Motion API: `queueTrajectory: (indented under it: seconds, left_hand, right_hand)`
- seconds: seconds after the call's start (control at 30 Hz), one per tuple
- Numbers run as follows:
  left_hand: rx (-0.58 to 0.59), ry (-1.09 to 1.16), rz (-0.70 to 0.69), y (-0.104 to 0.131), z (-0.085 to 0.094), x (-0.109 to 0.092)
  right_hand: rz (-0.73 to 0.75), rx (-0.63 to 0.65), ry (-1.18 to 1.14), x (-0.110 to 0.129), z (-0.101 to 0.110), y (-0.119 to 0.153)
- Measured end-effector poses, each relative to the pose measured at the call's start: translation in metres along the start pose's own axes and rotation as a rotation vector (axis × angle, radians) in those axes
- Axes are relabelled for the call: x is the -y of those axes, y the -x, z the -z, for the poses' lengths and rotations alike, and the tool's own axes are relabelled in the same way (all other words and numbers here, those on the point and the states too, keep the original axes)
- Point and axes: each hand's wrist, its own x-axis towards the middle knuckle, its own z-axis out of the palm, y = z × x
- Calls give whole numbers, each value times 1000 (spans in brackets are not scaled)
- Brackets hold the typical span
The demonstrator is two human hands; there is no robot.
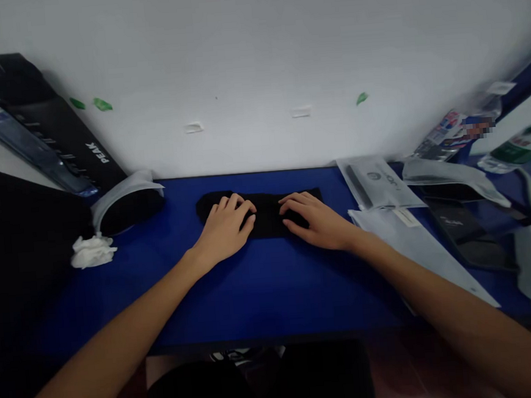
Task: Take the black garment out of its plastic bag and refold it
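Left of the left hand lies a tissue [94, 251]. The left hand [225, 226], fingers loosely bent and thumb apart, rests on the left part of the black cloth [268, 218]. The cloth lies beneath and between both hands, its long axis running sideways from one to the other; neither is nearer. The right hand [316, 221], half curled, rests on its right part. Whether either pinches fabric, I cannot tell.
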Motion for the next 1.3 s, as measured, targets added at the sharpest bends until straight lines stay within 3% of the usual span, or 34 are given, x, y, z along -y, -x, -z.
queueTrajectory:
  seconds: [0.9,1.17,1.3]
  left_hand:
    - [23,8,10,-1,2,-1]
    - [-116,49,-40,-3,4,1]
    - [-123,60,-80,-4,10,0]
  right_hand:
    - [22,1,-27,-2,-1,1]
    - [10,-100,-48,-1,-2,2]
    - [17,-130,-42,2,2,0]
